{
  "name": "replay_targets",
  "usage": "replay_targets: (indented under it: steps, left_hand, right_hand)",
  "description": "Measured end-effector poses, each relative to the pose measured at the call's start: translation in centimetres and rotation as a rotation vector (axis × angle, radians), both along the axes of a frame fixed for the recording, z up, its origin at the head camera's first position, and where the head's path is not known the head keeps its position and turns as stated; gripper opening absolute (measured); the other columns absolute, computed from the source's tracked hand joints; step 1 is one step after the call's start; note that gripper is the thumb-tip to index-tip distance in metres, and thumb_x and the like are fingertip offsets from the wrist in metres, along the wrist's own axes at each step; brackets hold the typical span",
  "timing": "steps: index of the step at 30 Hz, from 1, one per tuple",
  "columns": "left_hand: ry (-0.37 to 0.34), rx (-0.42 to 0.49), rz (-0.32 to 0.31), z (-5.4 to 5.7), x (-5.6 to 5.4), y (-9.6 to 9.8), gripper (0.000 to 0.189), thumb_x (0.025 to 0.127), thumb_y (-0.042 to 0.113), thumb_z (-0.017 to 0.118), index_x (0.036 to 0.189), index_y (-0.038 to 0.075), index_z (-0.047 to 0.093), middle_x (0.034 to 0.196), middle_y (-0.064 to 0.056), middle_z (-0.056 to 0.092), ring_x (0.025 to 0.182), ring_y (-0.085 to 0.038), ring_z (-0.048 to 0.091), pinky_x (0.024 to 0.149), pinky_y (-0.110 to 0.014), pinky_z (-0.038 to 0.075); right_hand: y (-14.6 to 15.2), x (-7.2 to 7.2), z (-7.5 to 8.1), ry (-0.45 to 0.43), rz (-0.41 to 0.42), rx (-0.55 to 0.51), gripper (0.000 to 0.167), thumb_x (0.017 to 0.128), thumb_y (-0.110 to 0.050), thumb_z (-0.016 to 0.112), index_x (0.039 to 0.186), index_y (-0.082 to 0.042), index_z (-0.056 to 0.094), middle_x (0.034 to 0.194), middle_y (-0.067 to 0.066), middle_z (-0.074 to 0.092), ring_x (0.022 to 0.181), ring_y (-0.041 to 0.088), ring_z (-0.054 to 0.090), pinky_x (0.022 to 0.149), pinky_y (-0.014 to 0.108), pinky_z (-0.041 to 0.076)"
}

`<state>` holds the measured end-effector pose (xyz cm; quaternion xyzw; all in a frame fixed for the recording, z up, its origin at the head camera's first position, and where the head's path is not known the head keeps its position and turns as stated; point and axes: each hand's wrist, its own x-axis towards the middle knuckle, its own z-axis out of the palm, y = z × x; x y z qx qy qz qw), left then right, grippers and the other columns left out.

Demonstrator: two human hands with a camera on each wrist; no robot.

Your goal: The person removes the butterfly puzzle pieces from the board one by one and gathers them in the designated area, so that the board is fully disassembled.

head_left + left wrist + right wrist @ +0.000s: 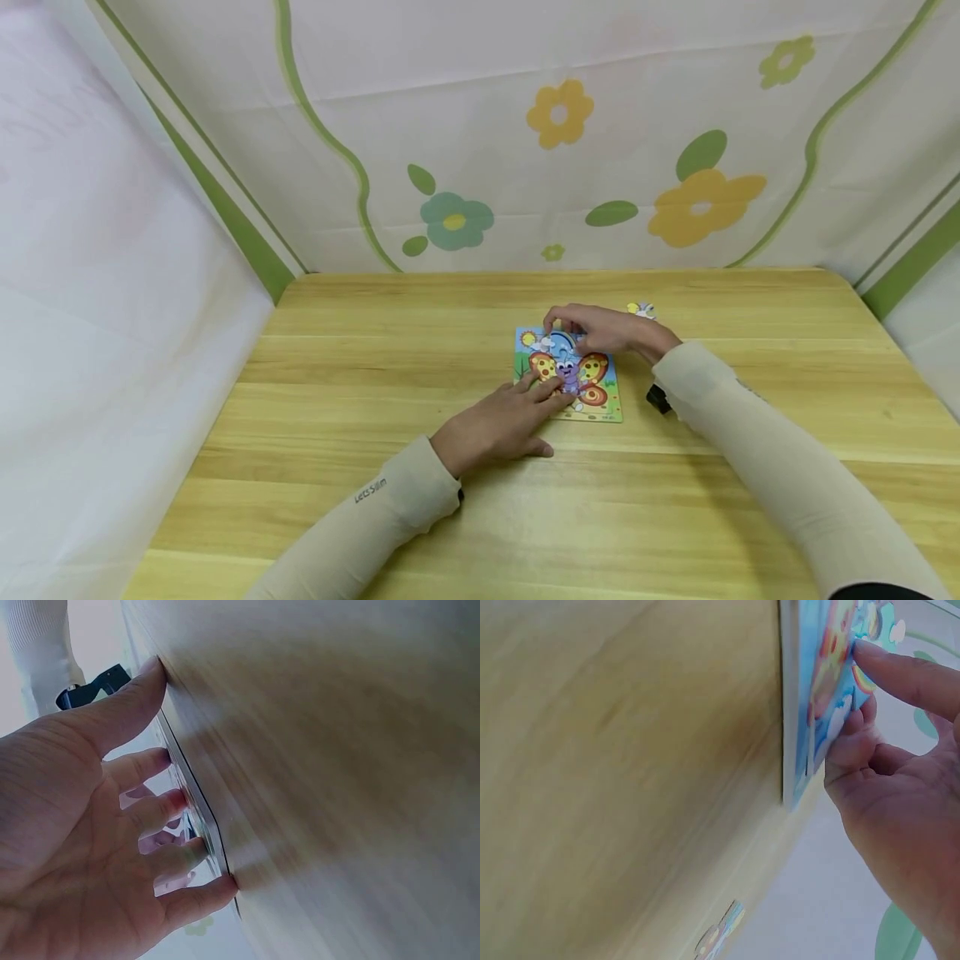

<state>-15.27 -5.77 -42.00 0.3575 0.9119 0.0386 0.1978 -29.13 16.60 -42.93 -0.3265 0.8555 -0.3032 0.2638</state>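
The right hand (606, 328) pinches a rainbow puzzle piece (561, 342) at the top of the butterfly jigsaw board (611, 408), just below right of frame centre; the left hand (504, 422), fingers spread, rests there, presumably to steady it.

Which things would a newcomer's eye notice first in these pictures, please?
Probably the bright butterfly puzzle, lying on the wooden table where two beige-sleeved arms converge. Next, the big orange flowers printed on the white cloth behind the table. A smaller surprise is the colourful loose piece lying just beyond the right wrist.
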Motion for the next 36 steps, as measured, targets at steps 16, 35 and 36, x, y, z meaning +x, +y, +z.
replay_targets:
  steps: [16,35,36]
  left_hand:
    - [0.007,-0.01,-0.008,-0.03,-0.02,-0.03,0.08,0.101,0.049,0.064,0.168,0.029,0.025,0.177,0.002,0.019,0.163,-0.033,0.02,0.128,-0.05,0.031]
    - [0.006,0.005,-0.005,-0.17,-0.01,-0.14,0.08,0.102,0.049,0.064,0.168,0.029,0.025,0.177,0.002,0.019,0.163,-0.033,0.02,0.129,-0.05,0.03]
    - [0.005,0.006,-0.004,-0.18,0.0,-0.14,0.08,0.102,0.049,0.064,0.168,0.029,0.025,0.177,0.002,0.019,0.163,-0.033,0.02,0.129,-0.05,0.03]
  right_hand:
    - [0.22,0.08,-0.18,0.049,-0.046,-0.02,0.032,0.091,0.008,0.067,0.118,-0.009,0.064,0.108,0.01,0.061,0.098,0.025,0.054,0.089,0.041,0.047]
    - [0.58,0.01,0.43,0.059,0.0,-0.014,0.04,0.091,0.011,0.061,0.123,-0.013,0.063,0.101,0.009,0.062,0.087,0.022,0.052,0.079,0.038,0.045]
    - [0.62,0.06,0.48,0.058,-0.002,-0.007,0.042,0.092,0.012,0.061,0.125,-0.014,0.063,0.102,0.009,0.063,0.087,0.022,0.053,0.079,0.037,0.046]
